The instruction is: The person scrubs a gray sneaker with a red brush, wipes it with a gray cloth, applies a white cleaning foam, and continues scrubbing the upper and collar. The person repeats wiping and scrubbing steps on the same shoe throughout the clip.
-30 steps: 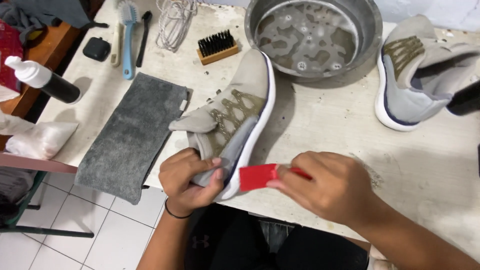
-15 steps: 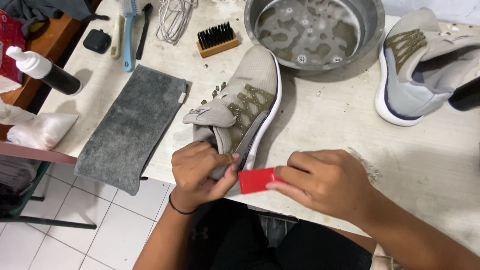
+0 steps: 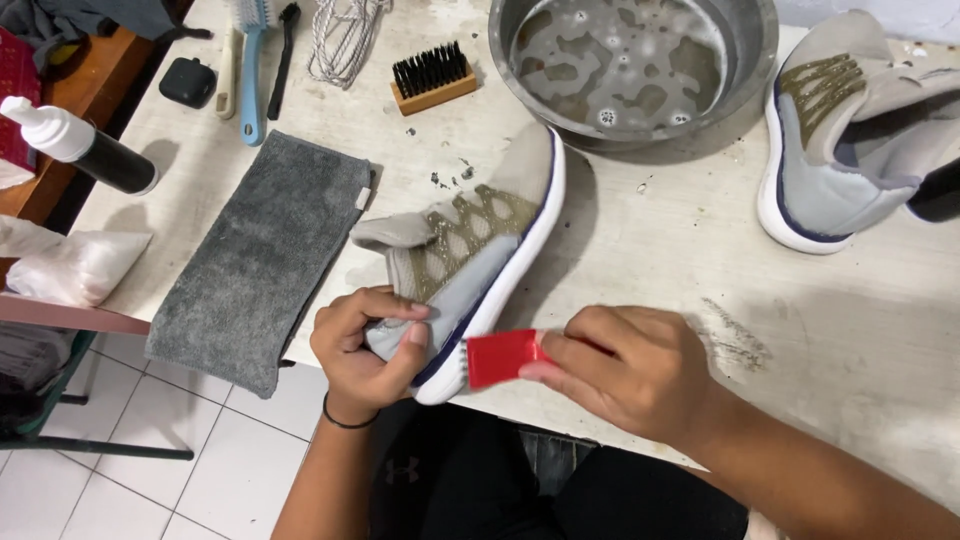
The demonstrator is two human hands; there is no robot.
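Observation:
A grey sneaker (image 3: 478, 240) with a white sole and gold mesh lies on its side near the front edge of the worn white table (image 3: 640, 250). My left hand (image 3: 365, 345) grips its heel. My right hand (image 3: 625, 370) holds a small red brush (image 3: 500, 357) whose white bristles press against the sole at the heel. The matching second sneaker (image 3: 850, 130) rests at the far right.
A metal basin (image 3: 745, 85) of soapy water stands at the back. A grey towel (image 3: 265, 255) hangs over the table's front left edge. A wooden brush (image 3: 432, 78), a blue-handled brush (image 3: 250, 70), laces (image 3: 345, 40) and a black pump bottle (image 3: 85, 148) lie left.
The view has shifted slightly; the sneaker and both hands stay together, with the red brush still against the sole near the heel.

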